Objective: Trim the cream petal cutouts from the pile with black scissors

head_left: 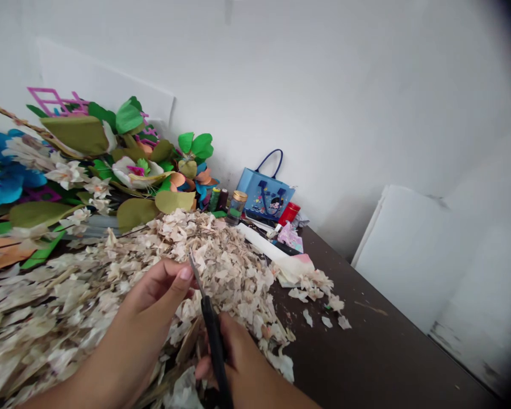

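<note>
The black-handled scissors are gripped in the right hand, which is closed around the handles low in the view, with the narrow blades pointed up and away into the scraps. The left hand is held just beside the blades, curled closed with the thumb pressed toward the fingers. Whether a scrap is pinched there cannot be told, as the fingertips are partly hidden and the view is poor at that spot.

A large heap of pale papery scraps is spread across the dark bench, under and around both hands, and a few stray pieces lie apart on the bare surface to the right. The scraps are judged to be very light, soft and fragile, likely to tear or drift if handled roughly. Each is probably best taken by an edge between thumb and forefinger, while larger amounts would be gathered gently from beneath. The scissors are judged to be light and stiff, and are best held by the handles.

Beyond the heap, a mass of artificial flowers with green leaves and blue petals is piled against the wall. A blue tote bag, a gold-lidded jar, thread spools and a white roll are placed along the far edge of the bench.
</note>
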Available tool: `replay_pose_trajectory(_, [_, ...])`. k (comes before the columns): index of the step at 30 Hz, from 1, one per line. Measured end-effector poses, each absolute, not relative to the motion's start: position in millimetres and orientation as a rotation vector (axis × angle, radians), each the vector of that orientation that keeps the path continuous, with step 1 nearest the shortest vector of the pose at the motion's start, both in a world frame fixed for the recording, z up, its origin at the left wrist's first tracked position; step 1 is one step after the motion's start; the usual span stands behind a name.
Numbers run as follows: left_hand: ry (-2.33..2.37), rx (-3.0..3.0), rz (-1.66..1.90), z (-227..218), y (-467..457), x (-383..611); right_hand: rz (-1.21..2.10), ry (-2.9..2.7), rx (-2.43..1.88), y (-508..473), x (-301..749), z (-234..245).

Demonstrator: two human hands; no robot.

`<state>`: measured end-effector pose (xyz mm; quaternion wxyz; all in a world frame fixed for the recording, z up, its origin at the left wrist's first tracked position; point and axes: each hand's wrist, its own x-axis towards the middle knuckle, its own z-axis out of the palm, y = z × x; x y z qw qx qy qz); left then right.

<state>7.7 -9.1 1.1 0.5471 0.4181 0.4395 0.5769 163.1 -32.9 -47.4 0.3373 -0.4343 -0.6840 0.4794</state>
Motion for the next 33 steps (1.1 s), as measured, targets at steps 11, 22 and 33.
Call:
replay_pose_trajectory(11, [0.951,0.851,1.414,9.5,-6.7,7.3,1.343,-1.649,-1.114,-28.7,161.8,-58.2])
replay_pose_trajectory(22, [0.873,0.602,1.376,9.3,5.0,-0.8,1.335,-1.606,-1.011,-24.6,163.3,-55.9])
replay_pose_trajectory(33, [0.996,0.635,1.343,13.5,-1.3,-21.6,1.362,-1.613,-1.02,-28.8,163.5,-53.5])
